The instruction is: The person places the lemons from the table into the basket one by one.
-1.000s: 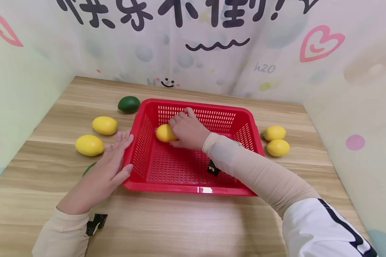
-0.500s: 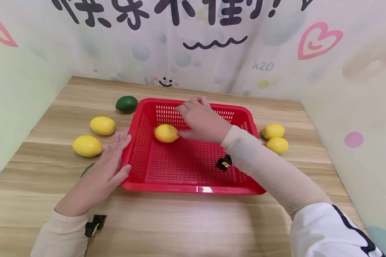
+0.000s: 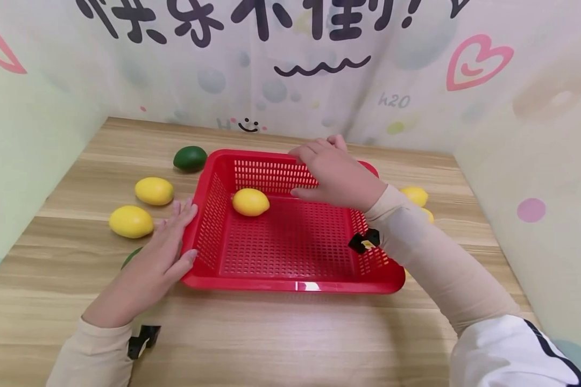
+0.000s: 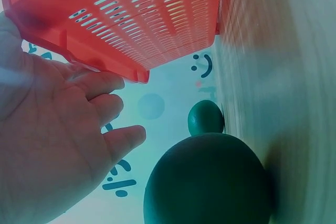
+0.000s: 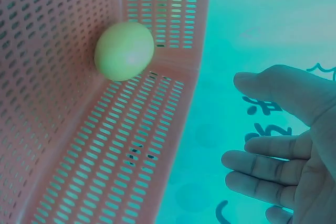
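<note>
A red perforated plastic basket point(image 3: 292, 285) stands on the wooden table. One yellow lemon point(image 3: 250, 202) lies inside, near the back left corner; it also shows in the right wrist view against the mesh wall. My left hand point(image 3: 150, 263) rests on the basket's left rim with fingers extended. Over the basket's right half, my right hand point(image 3: 339, 174) is raised, its fingers relaxed and apart and nothing between them. Partly hidden under the left forearm is a dark green oval fruit point(image 4: 207, 182), seen large in the left wrist view.
Two lemons, one farther back point(image 3: 154, 191) and one nearer point(image 3: 131, 221), lie left of the basket. Another dark green fruit point(image 3: 190, 158) sits behind them. At the right, two more lemons point(image 3: 415, 195) are partly covered by the right arm. A printed curtain point(image 3: 295, 102) hangs behind.
My right hand has let go of the lemon in the basket and moved up and to the right, away from it. The left hand stays at the rim.
</note>
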